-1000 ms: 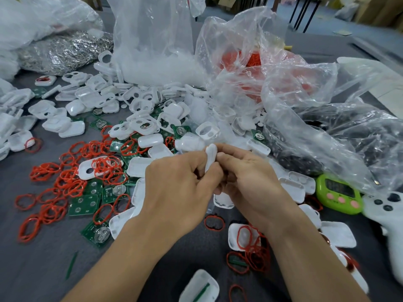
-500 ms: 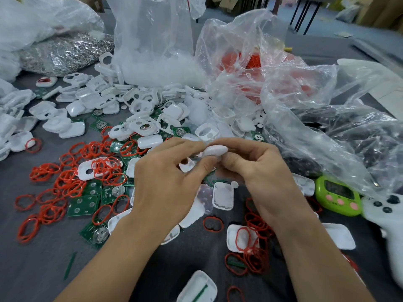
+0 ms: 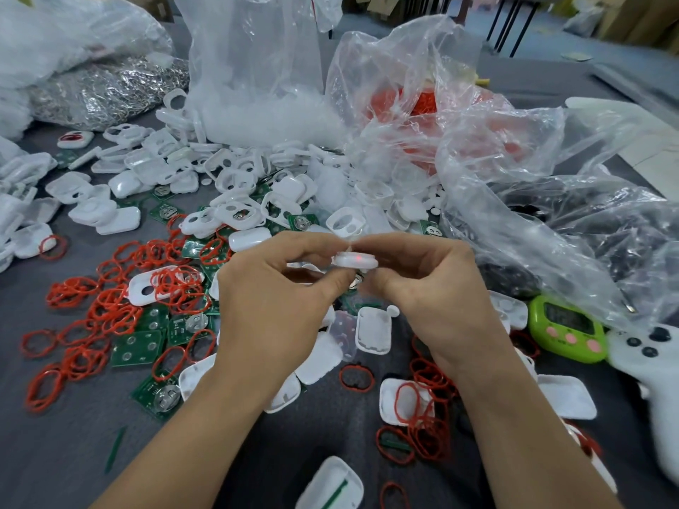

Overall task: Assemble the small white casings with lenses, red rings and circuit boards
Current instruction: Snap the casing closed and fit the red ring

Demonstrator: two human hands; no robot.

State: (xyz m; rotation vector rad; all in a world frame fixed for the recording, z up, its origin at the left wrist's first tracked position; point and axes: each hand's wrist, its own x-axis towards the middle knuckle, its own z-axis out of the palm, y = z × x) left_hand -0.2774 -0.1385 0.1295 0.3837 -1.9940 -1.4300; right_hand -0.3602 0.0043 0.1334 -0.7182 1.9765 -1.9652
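A small white casing (image 3: 354,259) with a red glow on its edge lies flat between my two hands, held above the table. My left hand (image 3: 275,306) pinches its left end with thumb and forefinger. My right hand (image 3: 430,288) pinches its right end the same way. Loose red rings (image 3: 110,306) lie scattered at the left, among green circuit boards (image 3: 137,347). More white casings (image 3: 235,211) are heaped behind my hands. A clear lens piece (image 3: 343,330) lies on the table below the held casing.
Clear plastic bags (image 3: 422,115) of parts stand at the back and right. A green timer (image 3: 567,328) and a white game controller (image 3: 654,365) lie at the right. A silvery bag of metal parts (image 3: 99,90) sits at the back left. Casing halves with rings (image 3: 404,402) lie near me.
The casing was turned from standing on end to lying flat, and both hands lifted it and moved slightly away from me. A red glow now shows on its edge.
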